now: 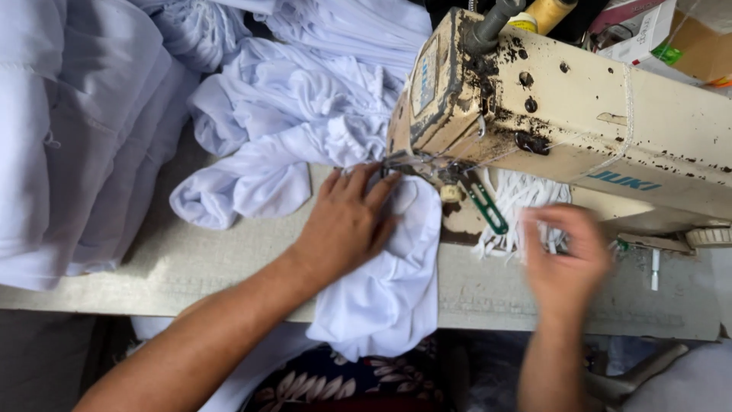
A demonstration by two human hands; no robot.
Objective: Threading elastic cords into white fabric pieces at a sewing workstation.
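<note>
A: Where do we have the white garment (381,290) right now?

B: It lies on the surface (191,267) in front of the sewing machine (564,114), its leading edge tucked up at the needle area and its bulk hanging over the near edge toward us. So its long axis runs from the machine head back to our lap.

A: And our left hand (347,221)?

B: Flat on the cloth — fingers (366,183) spread and extended, pressing down, not pinching anything. The fingertips point at the presser foot and sit just beside it. That hand is clearly the nearer of the 2 to the needle.

A: Our right hand (564,259)?

B: It is blurred. It sits to the right of the machine head, over a bundle of white strips (518,206), well apart from the needle. The fingers look curled, perhaps around 1 strip, but we cannot tell for sure.

A: Counts?

B: 1 machine, 1 garment under our hand, 1 green-handled thread snip (484,202) just beside the needle plate, between our 2 hands — and a heap of more white garments (114,114) piled left and behind, too tangled to count. The strips are too many and too blurred to number.
</note>
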